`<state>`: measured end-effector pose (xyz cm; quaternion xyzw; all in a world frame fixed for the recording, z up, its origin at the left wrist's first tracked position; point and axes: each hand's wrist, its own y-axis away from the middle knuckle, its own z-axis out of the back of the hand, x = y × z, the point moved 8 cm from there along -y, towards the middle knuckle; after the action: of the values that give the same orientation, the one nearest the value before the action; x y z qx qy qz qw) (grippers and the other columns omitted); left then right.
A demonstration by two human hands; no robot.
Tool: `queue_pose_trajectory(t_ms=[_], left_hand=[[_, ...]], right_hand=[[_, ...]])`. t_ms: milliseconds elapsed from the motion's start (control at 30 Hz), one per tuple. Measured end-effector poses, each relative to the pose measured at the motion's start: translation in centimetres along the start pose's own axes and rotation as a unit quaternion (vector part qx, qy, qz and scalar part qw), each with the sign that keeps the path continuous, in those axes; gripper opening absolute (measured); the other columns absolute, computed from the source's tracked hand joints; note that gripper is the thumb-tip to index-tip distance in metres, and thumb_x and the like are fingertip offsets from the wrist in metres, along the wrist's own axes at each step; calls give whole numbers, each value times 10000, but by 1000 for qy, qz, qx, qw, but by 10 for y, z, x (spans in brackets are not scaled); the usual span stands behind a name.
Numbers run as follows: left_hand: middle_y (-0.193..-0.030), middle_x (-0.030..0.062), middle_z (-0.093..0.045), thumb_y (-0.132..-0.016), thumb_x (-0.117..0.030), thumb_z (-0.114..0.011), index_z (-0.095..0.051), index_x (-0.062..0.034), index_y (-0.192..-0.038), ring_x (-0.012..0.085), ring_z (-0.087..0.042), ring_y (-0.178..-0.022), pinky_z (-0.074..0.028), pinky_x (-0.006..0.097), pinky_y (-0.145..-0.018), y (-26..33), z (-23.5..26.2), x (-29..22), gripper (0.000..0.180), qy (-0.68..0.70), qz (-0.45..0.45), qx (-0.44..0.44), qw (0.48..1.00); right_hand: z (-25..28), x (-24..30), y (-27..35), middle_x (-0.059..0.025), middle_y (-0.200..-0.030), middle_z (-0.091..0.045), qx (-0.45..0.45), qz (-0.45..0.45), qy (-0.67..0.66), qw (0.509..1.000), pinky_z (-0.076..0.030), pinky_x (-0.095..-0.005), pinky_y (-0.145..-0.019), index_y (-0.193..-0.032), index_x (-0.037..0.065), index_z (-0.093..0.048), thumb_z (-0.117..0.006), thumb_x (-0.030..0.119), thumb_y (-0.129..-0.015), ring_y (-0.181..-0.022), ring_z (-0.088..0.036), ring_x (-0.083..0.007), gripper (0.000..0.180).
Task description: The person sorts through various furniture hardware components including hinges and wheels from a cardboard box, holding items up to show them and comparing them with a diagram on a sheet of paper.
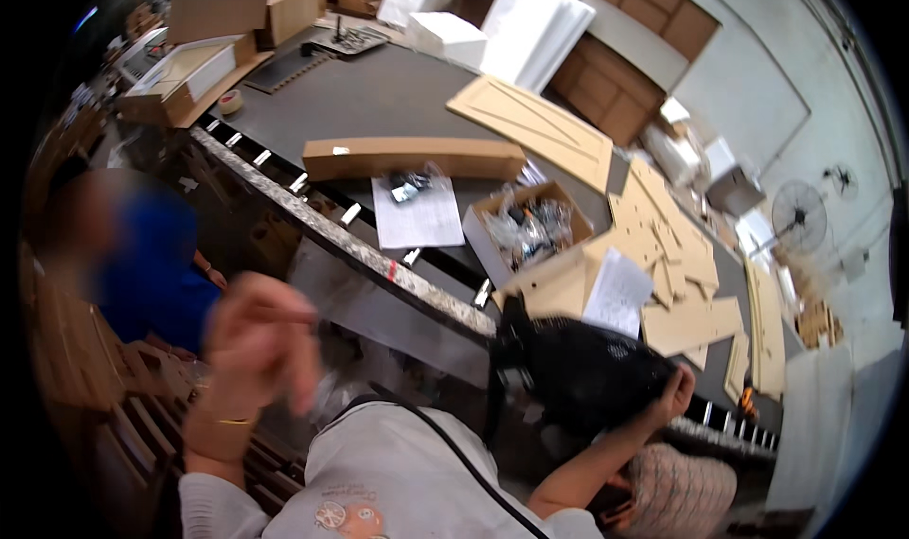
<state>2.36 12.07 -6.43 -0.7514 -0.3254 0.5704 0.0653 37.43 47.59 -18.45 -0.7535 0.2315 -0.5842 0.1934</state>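
My right hand (674, 393) grips the right end of a black bag (587, 369), which looks like soft fabric with a dangling strap. The bag hangs over the near edge of the workbench and covers part of it. My left hand (263, 340) is raised at the left, apart from the bench, with a thin gold bracelet (233, 422) at the wrist. Motion smears its fingers; they look bent, and I see no object in them. A thin black strap (464, 463) runs across my light shirt.
On the bench (379, 94) lie a long brown carton (407, 158), an open box (478, 231) of small bagged parts, a paper sheet with a small packet (421, 222), and several pale wooden boards (696, 326). A person in blue (156, 255) is close at left. Rollers (350, 214) line the near edge.
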Motion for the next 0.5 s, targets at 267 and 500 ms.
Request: queue_pose_trajectory(t_ms=[267, 500], left_hand=[[-1232, 103, -506, -782, -231, -686, -379, -16, -1295, 223, -473, -1143, -424, 288, -860, 122, 51, 241, 635, -237, 331, -90, 909], [-1111, 100, -537, -492, -226, -871, -480, -81, -1124, 258, -497, -1088, -390, 320, -890, 85, 9, 246, 757, -303, 310, 145, 890]], right_hand=[[-93, 87, 93, -79, -604, -556, 281, 257, 196, 903, -378, -279, -463, -777, 33, -591, -633, -15, -711, -482, -508, -222, 92], [-63, 28, 98, -79, -683, -494, 207, 136, 56, 967, -360, -264, -575, -850, 4, -493, -529, 105, -881, -611, -447, -160, 112]])
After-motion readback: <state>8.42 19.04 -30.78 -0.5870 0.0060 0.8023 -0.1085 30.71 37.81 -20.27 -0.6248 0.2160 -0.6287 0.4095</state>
